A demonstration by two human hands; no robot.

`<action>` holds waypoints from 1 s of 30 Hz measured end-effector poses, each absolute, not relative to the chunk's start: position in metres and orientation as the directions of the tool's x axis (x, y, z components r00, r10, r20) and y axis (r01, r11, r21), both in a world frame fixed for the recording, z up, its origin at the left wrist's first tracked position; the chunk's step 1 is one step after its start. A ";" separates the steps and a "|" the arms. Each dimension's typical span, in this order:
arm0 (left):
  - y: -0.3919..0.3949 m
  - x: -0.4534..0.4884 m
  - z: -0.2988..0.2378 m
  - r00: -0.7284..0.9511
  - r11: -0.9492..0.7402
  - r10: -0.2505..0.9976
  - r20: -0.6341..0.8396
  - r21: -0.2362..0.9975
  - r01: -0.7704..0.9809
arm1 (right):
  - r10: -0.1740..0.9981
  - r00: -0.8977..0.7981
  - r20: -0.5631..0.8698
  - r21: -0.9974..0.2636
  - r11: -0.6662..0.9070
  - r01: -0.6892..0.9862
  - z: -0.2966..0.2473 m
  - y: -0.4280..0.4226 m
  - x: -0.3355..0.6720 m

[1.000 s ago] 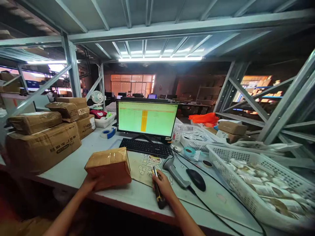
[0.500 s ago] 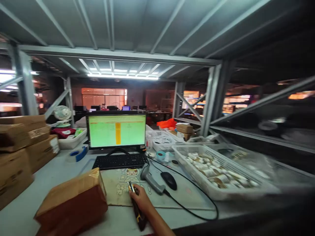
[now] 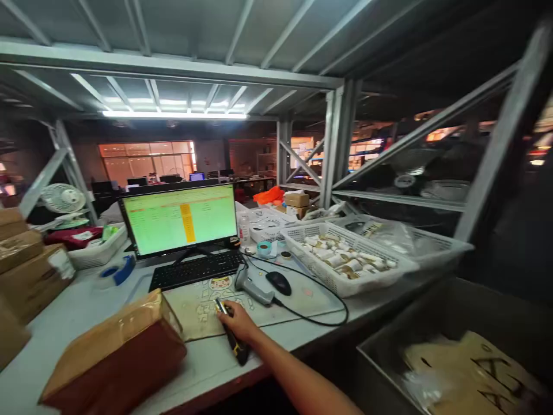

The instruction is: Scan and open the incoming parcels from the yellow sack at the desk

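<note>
I see the cutter knife (image 3: 237, 347) in the right hand (image 3: 238, 321), lying across the near edge of the printed mat (image 3: 189, 316); the fingers are curled closed around its handle. The left hand is outside my view, so I cannot tell its fingers. To the left of the knife, the taped cardboard box (image 3: 118, 354) is over the table (image 3: 47, 340). Beyond the right hand lie the grey scanner (image 3: 256, 289) and the keyboard (image 3: 196, 269).

On the desk (image 3: 47, 343) we see a lit monitor (image 3: 179, 219) behind a keyboard (image 3: 194, 270), a mouse (image 3: 279, 283) to its right and a basket (image 3: 363, 282) of rolls (image 3: 337, 256); leftward we spot a tape dispenser (image 3: 124, 270) and a fan (image 3: 64, 197).
</note>
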State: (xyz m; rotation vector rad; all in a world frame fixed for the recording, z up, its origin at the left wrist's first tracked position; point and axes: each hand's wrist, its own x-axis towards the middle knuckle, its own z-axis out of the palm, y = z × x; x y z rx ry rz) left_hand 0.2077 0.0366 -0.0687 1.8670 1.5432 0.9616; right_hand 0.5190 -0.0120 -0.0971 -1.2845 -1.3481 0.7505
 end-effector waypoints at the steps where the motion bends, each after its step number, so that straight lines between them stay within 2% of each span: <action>1: 0.034 0.193 -0.069 0.055 -0.181 0.981 0.184 0.792 0.583 | 0.951 0.153 0.269 -0.937 0.221 0.272 -0.096 -0.013 0.519; 7: 0.009 0.136 -0.098 -0.221 -0.089 0.960 0.171 0.937 0.339 | 0.944 0.255 0.207 -0.952 0.134 0.277 -0.094 -0.012 0.528; 12: -0.003 0.142 -0.112 -0.217 -0.179 0.957 0.190 0.981 0.071 | 0.950 0.251 0.188 -0.948 0.108 0.299 -0.090 -0.013 0.528; 14: -0.006 0.145 -0.105 -0.202 -0.162 0.964 0.171 0.985 0.062 | 0.962 0.222 0.157 -0.953 0.089 0.288 -0.089 -0.017 0.526; 16: -0.008 0.146 -0.091 -0.179 -0.231 0.951 0.251 0.965 0.127 | 0.981 0.165 0.100 -0.971 0.060 0.230 -0.082 -0.022 0.527; 18: -0.011 0.147 -0.069 -0.149 -0.359 0.900 0.409 0.892 0.276 | 0.990 0.080 0.119 -0.976 0.101 0.193 -0.065 -0.028 0.533; 19: -0.013 0.147 -0.057 -0.125 -0.412 0.865 0.486 0.830 0.376 | 0.984 0.029 0.174 -0.962 0.164 0.219 -0.052 -0.031 0.536; 21: -0.017 0.150 -0.031 -0.034 -0.467 0.803 0.595 0.664 0.584 | 0.943 -0.079 0.325 -0.866 0.330 0.377 -0.017 -0.040 0.543; 23: -0.023 0.155 -0.005 0.111 -0.503 0.749 0.653 0.451 0.737 | 0.873 -0.210 0.441 -0.676 0.477 0.562 0.022 -0.049 0.545; 26: -0.027 0.166 0.022 0.306 -0.538 0.692 0.654 0.186 0.822 | 0.746 -0.405 0.528 -0.393 0.638 0.663 0.070 -0.055 0.531; 30: -0.029 0.180 0.032 0.376 -0.528 0.688 0.621 0.073 0.846 | 0.654 -0.584 0.481 -0.094 0.701 0.707 0.090 -0.047 0.501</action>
